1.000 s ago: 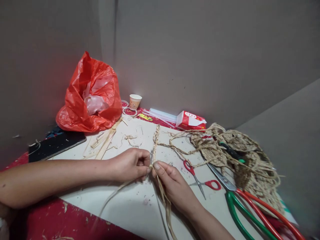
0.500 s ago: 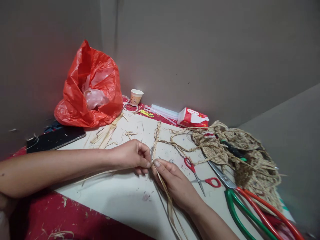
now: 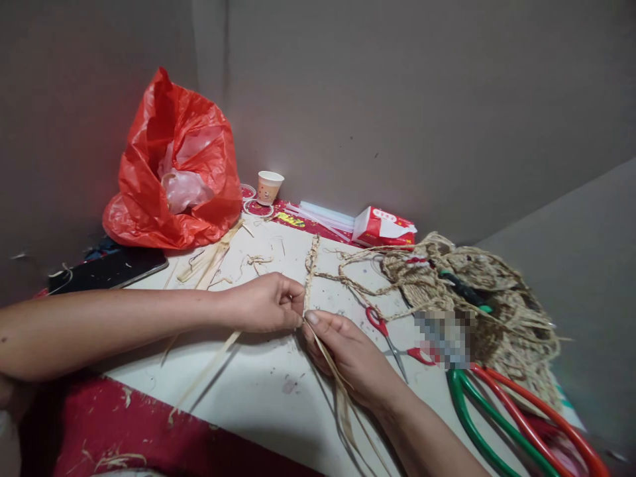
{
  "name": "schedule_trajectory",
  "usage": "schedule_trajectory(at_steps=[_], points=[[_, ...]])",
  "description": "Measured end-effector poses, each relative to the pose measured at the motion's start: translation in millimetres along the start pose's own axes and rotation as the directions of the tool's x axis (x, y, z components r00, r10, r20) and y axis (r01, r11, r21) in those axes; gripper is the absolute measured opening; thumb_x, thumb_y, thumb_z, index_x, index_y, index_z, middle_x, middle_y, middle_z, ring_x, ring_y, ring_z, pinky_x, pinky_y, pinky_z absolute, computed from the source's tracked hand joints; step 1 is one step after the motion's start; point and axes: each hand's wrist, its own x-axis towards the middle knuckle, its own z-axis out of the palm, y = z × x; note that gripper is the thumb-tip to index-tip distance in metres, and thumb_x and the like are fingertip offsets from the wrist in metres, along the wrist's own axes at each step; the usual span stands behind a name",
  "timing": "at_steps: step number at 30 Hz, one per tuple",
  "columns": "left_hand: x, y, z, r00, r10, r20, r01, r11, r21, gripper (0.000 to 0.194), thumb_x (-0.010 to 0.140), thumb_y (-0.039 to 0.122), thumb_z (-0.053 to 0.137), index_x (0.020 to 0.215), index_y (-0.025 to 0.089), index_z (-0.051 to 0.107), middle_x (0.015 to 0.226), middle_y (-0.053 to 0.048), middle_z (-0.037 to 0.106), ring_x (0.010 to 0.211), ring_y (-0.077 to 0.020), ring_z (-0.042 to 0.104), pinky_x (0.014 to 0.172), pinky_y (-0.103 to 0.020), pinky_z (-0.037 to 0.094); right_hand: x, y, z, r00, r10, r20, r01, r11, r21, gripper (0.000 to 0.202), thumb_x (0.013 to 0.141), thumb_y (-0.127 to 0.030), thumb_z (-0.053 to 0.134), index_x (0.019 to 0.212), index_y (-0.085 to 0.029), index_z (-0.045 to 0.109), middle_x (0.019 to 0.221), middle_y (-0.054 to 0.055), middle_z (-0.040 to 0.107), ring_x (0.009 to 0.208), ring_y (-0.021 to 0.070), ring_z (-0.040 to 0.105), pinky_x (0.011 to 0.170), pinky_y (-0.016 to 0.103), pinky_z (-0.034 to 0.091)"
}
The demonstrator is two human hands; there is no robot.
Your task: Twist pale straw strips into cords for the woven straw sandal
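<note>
A braided straw cord [image 3: 311, 271] runs up the white board [image 3: 248, 391], its near end between my two hands. My left hand [image 3: 271, 303] is closed, thumb and fingers pinching at that end; a pale straw strip [image 3: 218, 358] trails from beneath it toward the board's front edge. Thumb and forefinger of my right hand [image 3: 342, 351] pinch the cord's end from the other side. Loose straw strands [image 3: 342, 404] hang from there past the right wrist. The exact crossing of the strands is hidden by my fingers.
Right of my hands lie small red scissors [image 3: 377, 321], large shears with green and red handles [image 3: 462, 397], and a heap of woven straw [image 3: 517, 318]. Behind stand a red plastic bag [image 3: 213, 192], a paper cup [image 3: 269, 189] and a tissue pack [image 3: 377, 228]. A black phone [image 3: 114, 268] lies left.
The straw strip under my left hand has swung down toward the board's front edge. Both hands keep pinching the cord's end. The whole view has shifted slightly.
</note>
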Motion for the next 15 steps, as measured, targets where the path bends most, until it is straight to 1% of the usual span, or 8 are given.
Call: schedule_trajectory(at_steps=[3, 5, 7, 9, 11, 12, 15], points=[[-1.9, -0.1, 3.4, 0.999, 0.031, -0.041, -0.029, 0.998, 0.055, 0.011, 0.068, 0.014, 0.054, 0.062, 0.016, 0.046, 0.049, 0.008, 0.036, 0.045, -0.0047, 0.030, 0.044, -0.019, 0.022, -0.1, -0.3, 0.6, 1.000, 0.007, 0.010, -0.007, 1.000, 0.014, 0.040, 0.088, -0.049, 0.051, 0.064, -0.018, 0.042, 0.050, -0.008, 0.029, 0.044, 0.0062, 0.018, 0.042, 0.020, 0.014], [-3.7, 0.0, 5.7, 0.995, 0.061, -0.077, -0.051, 0.990, 0.130, 0.012, 0.068, 0.013, 0.052, 0.061, 0.017, 0.044, 0.050, 0.008, 0.035, 0.047, -0.0053, 0.030, 0.046, -0.019, 0.022, -0.5, -1.8, 2.0, 1.000, 0.007, 0.006, -0.007, 1.000, 0.015, 0.040, 0.086, -0.049, 0.053, 0.064, -0.018, 0.041, 0.051, -0.009, 0.029, 0.045, 0.0063, 0.018, 0.042, 0.020, 0.015], [-5.4, -0.2, 7.9, 0.989, 0.103, -0.111, -0.078, 0.974, 0.213, 0.013, 0.068, 0.011, 0.051, 0.060, 0.017, 0.043, 0.051, 0.008, 0.035, 0.050, -0.0058, 0.031, 0.048, -0.020, 0.023, -0.8, -3.7, 3.3, 1.000, -0.004, 0.002, 0.004, 1.000, 0.007, 0.040, 0.085, -0.049, 0.055, 0.065, -0.018, 0.042, 0.052, -0.008, 0.030, 0.046, 0.0063, 0.018, 0.043, 0.020, 0.016], [-6.5, -0.9, 9.4, 0.983, 0.129, -0.132, -0.092, 0.964, 0.250, 0.013, 0.068, 0.009, 0.049, 0.060, 0.017, 0.043, 0.053, 0.007, 0.037, 0.051, -0.0062, 0.032, 0.049, -0.020, 0.023, -1.1, -5.0, 3.6, 1.000, -0.011, -0.001, 0.011, 1.000, -0.022, 0.039, 0.083, -0.049, 0.057, 0.066, -0.018, 0.044, 0.054, -0.008, 0.031, 0.047, 0.0064, 0.020, 0.043, 0.019, 0.018], [-6.5, -2.3, 9.6, 0.982, 0.123, -0.142, -0.089, 0.971, 0.221, 0.013, 0.069, 0.010, 0.051, 0.060, 0.017, 0.043, 0.053, 0.007, 0.037, 0.051, -0.0061, 0.032, 0.049, -0.020, 0.023, -1.3, -5.2, 2.5, 1.000, -0.012, 0.000, 0.012, 0.998, -0.064, 0.038, 0.082, -0.050, 0.058, 0.068, -0.017, 0.046, 0.055, -0.007, 0.033, 0.048, 0.0069, 0.023, 0.044, 0.019, 0.021], [-5.9, -3.2, 9.1, 0.985, 0.106, -0.136, -0.081, 0.980, 0.180, 0.013, 0.069, 0.012, 0.052, 0.060, 0.017, 0.044, 0.052, 0.008, 0.037, 0.049, -0.0058, 0.032, 0.048, -0.020, 0.023, -1.5, -5.0, 1.6, 1.000, -0.013, 0.001, 0.013, 0.996, -0.083, 0.037, 0.082, -0.051, 0.058, 0.069, -0.017, 0.047, 0.056, -0.007, 0.033, 0.049, 0.0072, 0.024, 0.045, 0.019, 0.022], [-2.8, -6.0, 6.3, 0.997, 0.024, -0.069, -0.025, 1.000, -0.016, 0.011, 0.069, 0.016, 0.056, 0.063, 0.017, 0.047, 0.047, 0.009, 0.037, 0.043, -0.0045, 0.029, 0.044, -0.019, 0.021, -2.3, -4.6, -0.7, 1.000, -0.011, 0.003, 0.011, 0.992, -0.122, 0.037, 0.083, -0.051, 0.056, 0.071, -0.017, 0.049, 0.058, -0.006, 0.034, 0.051, 0.0080, 0.027, 0.047, 0.019, 0.024]])
